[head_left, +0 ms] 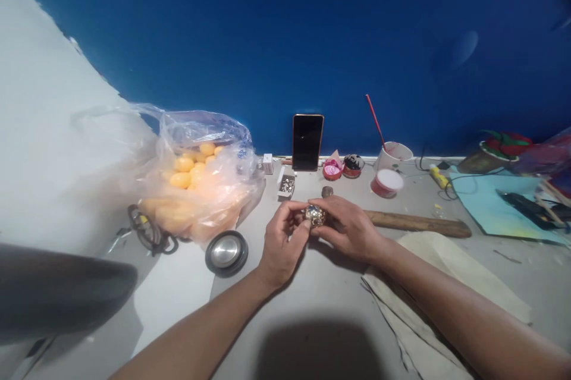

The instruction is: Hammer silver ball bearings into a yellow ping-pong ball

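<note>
A small round metal ornament, shiny silver with gold patterning, is held between both hands above the table. My left hand is closed, its thumb and fingers pinching the ornament's left side. From the right, my right hand grips the same piece with thumb and fingers. What lies under the fingertips is hidden. Behind my right hand lies a wooden handle, with a dark knob showing beyond the fingers; whether they join is hidden. A small open box of shiny metal bits stands just beyond.
At left are a plastic bag of yellow-orange balls, a coiled cable and a round metal lid. A phone leans against the blue wall. Tubs, a white cup and a pale cloth are at right.
</note>
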`<control>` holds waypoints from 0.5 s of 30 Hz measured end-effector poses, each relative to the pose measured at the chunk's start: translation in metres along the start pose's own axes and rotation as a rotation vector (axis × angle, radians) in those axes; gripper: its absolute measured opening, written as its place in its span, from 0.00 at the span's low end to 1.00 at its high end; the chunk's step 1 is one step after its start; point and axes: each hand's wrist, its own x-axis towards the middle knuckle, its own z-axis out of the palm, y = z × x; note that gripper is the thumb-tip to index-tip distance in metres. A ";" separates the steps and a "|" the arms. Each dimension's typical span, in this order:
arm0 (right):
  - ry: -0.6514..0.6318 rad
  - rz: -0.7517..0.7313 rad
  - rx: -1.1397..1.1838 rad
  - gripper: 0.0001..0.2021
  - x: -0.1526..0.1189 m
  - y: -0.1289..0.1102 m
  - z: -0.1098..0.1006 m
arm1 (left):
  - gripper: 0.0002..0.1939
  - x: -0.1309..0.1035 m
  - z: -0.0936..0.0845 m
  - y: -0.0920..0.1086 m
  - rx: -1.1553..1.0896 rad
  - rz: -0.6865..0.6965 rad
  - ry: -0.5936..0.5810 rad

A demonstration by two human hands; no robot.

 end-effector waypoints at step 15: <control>0.146 -0.022 -0.124 0.12 0.002 -0.011 0.004 | 0.21 -0.007 0.009 0.000 -0.042 -0.054 -0.031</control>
